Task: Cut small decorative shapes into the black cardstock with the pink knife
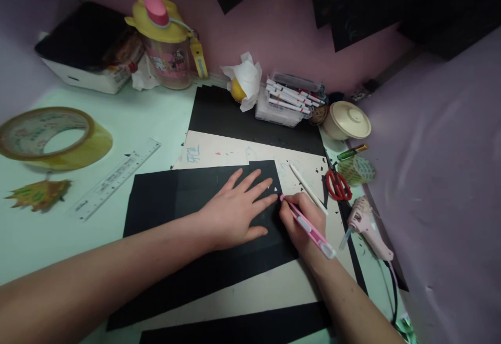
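Observation:
My left hand (pixel 237 211) lies flat with fingers spread on a sheet of black paper (pixel 156 203). Just right of its fingertips, my right hand (pixel 303 218) is closed around a pink utility knife (pixel 309 227). The knife's front end is at the paper's right edge, and its tail points down to the right. Whether the blade is out I cannot make out. Tiny white bits show on the black paper near my left fingertips. Behind my right hand a white pen (pixel 308 188) lies on the pale board (pixel 242 150) under the paper.
Red-handled scissors (pixel 338 185), a glue gun (pixel 368 226) and a small tape roll (pixel 357 170) lie at the right. To the left are a ruler (pixel 117 179), a big tape roll (pixel 92 143) and a leaf (pixel 37 195). A drinking bottle (pixel 168 62) and a marker box (pixel 277 111) stand behind.

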The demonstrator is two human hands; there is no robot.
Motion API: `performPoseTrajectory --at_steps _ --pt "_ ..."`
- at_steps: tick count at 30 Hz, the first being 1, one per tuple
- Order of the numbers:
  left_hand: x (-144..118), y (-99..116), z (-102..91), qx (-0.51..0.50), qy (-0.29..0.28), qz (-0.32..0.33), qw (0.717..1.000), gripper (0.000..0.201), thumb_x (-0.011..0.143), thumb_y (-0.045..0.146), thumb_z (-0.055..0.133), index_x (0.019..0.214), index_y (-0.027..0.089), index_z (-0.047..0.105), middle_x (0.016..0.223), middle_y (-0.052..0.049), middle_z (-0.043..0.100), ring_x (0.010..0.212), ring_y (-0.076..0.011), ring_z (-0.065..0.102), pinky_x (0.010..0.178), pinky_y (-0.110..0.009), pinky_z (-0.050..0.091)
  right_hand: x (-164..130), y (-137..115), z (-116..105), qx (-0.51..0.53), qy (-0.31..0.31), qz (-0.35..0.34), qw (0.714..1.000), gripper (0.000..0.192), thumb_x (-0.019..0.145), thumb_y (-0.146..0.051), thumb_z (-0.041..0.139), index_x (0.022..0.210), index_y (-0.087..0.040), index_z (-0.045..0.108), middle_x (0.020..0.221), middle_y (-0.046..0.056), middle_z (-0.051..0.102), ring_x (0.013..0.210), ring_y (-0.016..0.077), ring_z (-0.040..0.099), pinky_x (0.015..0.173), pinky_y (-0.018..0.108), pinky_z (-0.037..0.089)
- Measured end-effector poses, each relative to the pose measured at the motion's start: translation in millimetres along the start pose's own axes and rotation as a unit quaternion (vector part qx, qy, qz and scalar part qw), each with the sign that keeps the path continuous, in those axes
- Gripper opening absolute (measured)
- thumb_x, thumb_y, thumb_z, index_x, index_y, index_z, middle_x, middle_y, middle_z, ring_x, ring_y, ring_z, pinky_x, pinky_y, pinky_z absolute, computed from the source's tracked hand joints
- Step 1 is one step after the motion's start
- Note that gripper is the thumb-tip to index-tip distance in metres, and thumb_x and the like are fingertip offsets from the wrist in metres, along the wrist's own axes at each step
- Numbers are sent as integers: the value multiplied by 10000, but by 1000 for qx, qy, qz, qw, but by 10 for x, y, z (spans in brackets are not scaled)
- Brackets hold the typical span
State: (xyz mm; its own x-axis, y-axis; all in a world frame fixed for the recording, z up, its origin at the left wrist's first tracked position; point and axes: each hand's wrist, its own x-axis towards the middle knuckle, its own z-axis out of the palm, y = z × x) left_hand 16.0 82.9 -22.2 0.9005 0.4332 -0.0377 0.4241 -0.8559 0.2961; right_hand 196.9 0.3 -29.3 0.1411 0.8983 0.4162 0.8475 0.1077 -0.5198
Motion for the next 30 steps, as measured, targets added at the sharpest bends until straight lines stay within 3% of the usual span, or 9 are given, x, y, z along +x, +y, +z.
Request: performPoseTrajectory --at_steps 2,5,11,17,30 --pt "-14 27 3 10 -11 -17 1000 670 910 622 442 1481 288 336 1592 -54 193 1462 -366 91 1135 -582 79 -4 20 1 10 -10 2 1000 66 857 -180 588 795 -201 590 639 -23 611 542 108 569 551 213 441" --pt "-24 96 -13 37 -31 -40 998 712 898 636 463 1492 269 323 1586 -74 208 1445 -386 137 1114 -574 147 -10 62 3 34 -29 5 999 41 869 -197 590 831 -211 594 696 -19 633 585 110 585 574 214 449" --pt "-4 82 -98 86 -4 -16 996 605 919 591 461 1421 253 445 1450 -88 446 1198 -334 438 943 -450 344 -18 96 -5 57 -42 13 997 26 881 -209 582 866 -217 602 755 -16 663 646 112 617 614 212 468" --pt "31 -47 -97 102 48 25 993 524 922 534 487 1374 267 479 1301 -64 536 1056 -297 457 874 -431 338 -39 101 19 8 -33 -28 999 26 881 -199 586 861 -209 600 751 -1 663 640 118 620 625 219 475" --pt "33 -37 -87 92 64 18 994 472 924 504 475 1346 292 495 1273 -51 544 1066 -294 448 926 -470 292 -62 98 83 -69 -11 -104 992 118 885 -140 572 786 -195 540 626 -26 521 551 107 517 559 221 409"
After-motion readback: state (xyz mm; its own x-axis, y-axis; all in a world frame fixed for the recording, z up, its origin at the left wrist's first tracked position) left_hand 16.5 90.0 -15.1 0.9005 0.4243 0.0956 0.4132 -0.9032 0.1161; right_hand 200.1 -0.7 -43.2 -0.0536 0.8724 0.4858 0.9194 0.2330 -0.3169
